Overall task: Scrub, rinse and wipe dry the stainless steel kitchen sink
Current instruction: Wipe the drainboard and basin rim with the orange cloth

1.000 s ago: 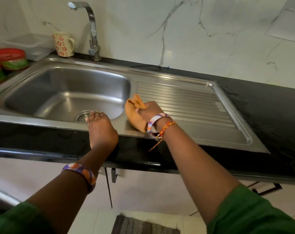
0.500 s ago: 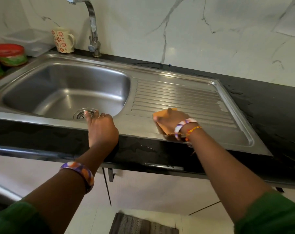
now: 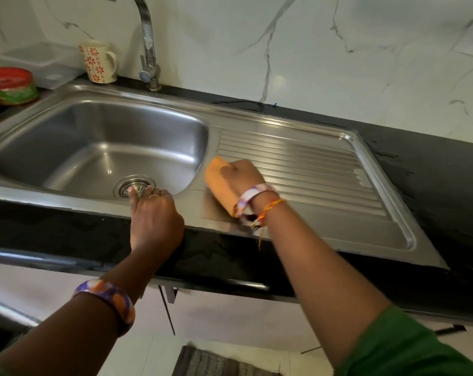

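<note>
Head view: floral mug [image 3: 98, 62] beside tap [image 3: 148, 44], behind sink [image 3: 99, 147]

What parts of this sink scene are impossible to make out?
Head view, the only one:
- Faucet: spout end cut off by the top edge.
- Orange cloth: partly covered by the right hand.
- Drain: near side hidden by the left hand fingers.
- Red-lidded containers: cropped by the left edge.
</note>
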Tool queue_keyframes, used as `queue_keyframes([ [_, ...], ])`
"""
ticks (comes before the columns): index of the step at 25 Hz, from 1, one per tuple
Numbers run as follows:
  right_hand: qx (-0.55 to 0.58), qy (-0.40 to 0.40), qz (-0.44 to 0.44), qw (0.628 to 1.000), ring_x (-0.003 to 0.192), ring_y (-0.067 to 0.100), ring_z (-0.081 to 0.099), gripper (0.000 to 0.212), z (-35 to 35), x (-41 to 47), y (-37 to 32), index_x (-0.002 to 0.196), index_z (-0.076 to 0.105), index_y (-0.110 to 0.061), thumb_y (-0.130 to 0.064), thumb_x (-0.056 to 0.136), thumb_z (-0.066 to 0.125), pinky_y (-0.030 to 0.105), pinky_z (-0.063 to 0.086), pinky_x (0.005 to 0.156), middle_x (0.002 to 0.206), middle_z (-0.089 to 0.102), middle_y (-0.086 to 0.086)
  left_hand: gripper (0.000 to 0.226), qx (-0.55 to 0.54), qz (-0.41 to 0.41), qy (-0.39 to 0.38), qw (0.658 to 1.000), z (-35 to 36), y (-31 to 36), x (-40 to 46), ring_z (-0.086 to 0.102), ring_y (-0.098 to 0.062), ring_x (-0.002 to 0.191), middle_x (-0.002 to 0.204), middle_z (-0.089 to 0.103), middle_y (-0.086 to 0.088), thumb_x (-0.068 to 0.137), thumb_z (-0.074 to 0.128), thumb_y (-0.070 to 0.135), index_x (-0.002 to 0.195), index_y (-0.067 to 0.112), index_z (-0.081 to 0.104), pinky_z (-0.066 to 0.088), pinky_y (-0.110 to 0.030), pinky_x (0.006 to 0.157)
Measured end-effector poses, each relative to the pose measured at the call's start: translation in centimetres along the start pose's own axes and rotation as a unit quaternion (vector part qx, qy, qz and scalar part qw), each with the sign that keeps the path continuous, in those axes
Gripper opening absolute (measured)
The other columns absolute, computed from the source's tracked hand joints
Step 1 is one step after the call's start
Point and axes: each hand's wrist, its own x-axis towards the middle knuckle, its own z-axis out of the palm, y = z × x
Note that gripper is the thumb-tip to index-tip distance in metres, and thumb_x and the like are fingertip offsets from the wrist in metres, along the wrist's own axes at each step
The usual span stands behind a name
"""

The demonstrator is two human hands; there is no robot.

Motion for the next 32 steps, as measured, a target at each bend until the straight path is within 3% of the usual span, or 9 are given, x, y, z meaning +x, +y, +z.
queue_keyframes([
  [3,0.065,0.082,0.099,0.99,0.071,0.024,0.049,0.036,-6.6,0.5,4.5,0.09,0.063,0.0,-0.027,0.098,0.039,0.014,0.037,0.042,0.081,0.06,0.012,0.028,-0.007,-0.003,-0.011,1.0,-0.2,0.1,-0.1,0.048,-0.035,0.121,0.116,0.06,-0.024,0.088,0.039,0.002,0.109,-0.002,0.058,0.004,-0.045,0.118],
  [6,0.01,0.239,0.188,0.953,0.107,0.034,0.059,0.044,-12.4,-0.8,9.4,0.122,0.057,0.003,-0.029,0.098,0.038,0.027,0.042,0.07,0.123,0.06,0.02,0.026,-0.001,0.0,-0.012,1.0,-0.4,0.3,-0.1,0.052,-0.036,0.114,0.107,0.063,-0.024,0.087,0.04,0.002,0.102,-0.003,0.06,0.009,-0.046,0.117],
  [9,-0.086,0.326,0.225,0.914,0.11,0.043,0.055,0.044,-14.4,-2.7,12.3,0.113,0.058,0.011,-0.025,0.097,0.039,0.042,0.045,0.089,0.12,0.057,0.032,0.025,-0.001,-0.004,-0.014,1.0,-0.3,0.4,0.0,0.054,-0.035,0.11,0.103,0.064,-0.023,0.087,0.04,0.003,0.099,-0.002,0.061,0.01,-0.045,0.117],
  [15,-0.206,0.16,0.232,0.937,0.122,0.036,0.05,0.034,-8.4,-3.4,12.2,0.121,0.056,0.005,-0.012,0.093,0.049,0.028,0.047,0.094,0.13,0.054,0.023,0.025,-0.01,0.0,-0.003,1.0,-0.2,0.4,-0.1,0.053,-0.035,0.108,0.102,0.064,-0.022,0.088,0.039,0.003,0.101,-0.002,0.06,0.016,-0.045,0.115],
  [18,-0.171,0.048,0.206,0.962,0.127,0.034,0.046,0.037,-6.4,-2.7,8.6,0.131,0.048,0.005,0.0,0.094,0.047,0.001,0.038,0.038,0.138,0.047,0.021,0.024,-0.011,0.003,-0.003,1.0,-0.2,0.4,0.0,0.054,-0.035,0.107,0.101,0.064,-0.022,0.087,0.039,0.003,0.098,-0.002,0.06,0.016,-0.045,0.115],
  [22,-0.228,0.041,0.075,0.97,0.121,0.026,0.054,0.035,-1.4,-1.8,2.8,0.12,0.061,-0.01,-0.008,0.085,0.057,0.022,0.05,0.09,0.129,0.058,0.011,0.025,-0.009,0.009,-0.003,1.0,0.0,0.4,0.1,0.053,-0.035,0.108,0.102,0.063,-0.023,0.088,0.039,0.003,0.098,-0.003,0.06,0.019,-0.046,0.113],
  [25,-0.125,0.058,0.006,0.99,0.107,0.029,0.061,0.025,1.6,0.5,-0.4,0.107,0.067,-0.011,-0.012,0.09,0.048,0.03,0.048,0.089,0.114,0.067,0.008,0.024,-0.01,0.011,0.003,1.0,0.1,0.1,0.2,0.057,-0.036,0.101,0.097,0.064,-0.024,0.087,0.038,0.002,0.093,-0.003,0.061,0.016,-0.046,0.115],
  [29,0.169,-0.001,0.036,0.985,0.049,0.017,0.054,0.029,-1.3,1.5,0.5,0.063,0.057,-0.011,-0.014,0.091,0.05,0.016,0.039,0.047,0.055,0.058,0.005,0.028,-0.03,0.004,0.021,0.999,0.4,-0.3,0.2,0.049,-0.041,0.115,0.114,0.058,-0.03,0.084,0.043,0.0,0.106,-0.009,0.059,0.017,-0.048,0.115],
  [32,0.261,0.115,0.103,0.953,0.057,0.018,0.055,0.022,-7.3,0.6,5.6,0.072,0.058,-0.007,0.0,0.089,0.045,0.023,0.042,0.051,0.072,0.053,0.019,0.038,-0.056,-0.004,0.012,0.998,0.4,-0.8,0.4,0.04,-0.04,0.125,0.128,0.051,-0.028,0.084,0.05,0.002,0.119,-0.011,0.054,0.023,-0.05,0.111],
])
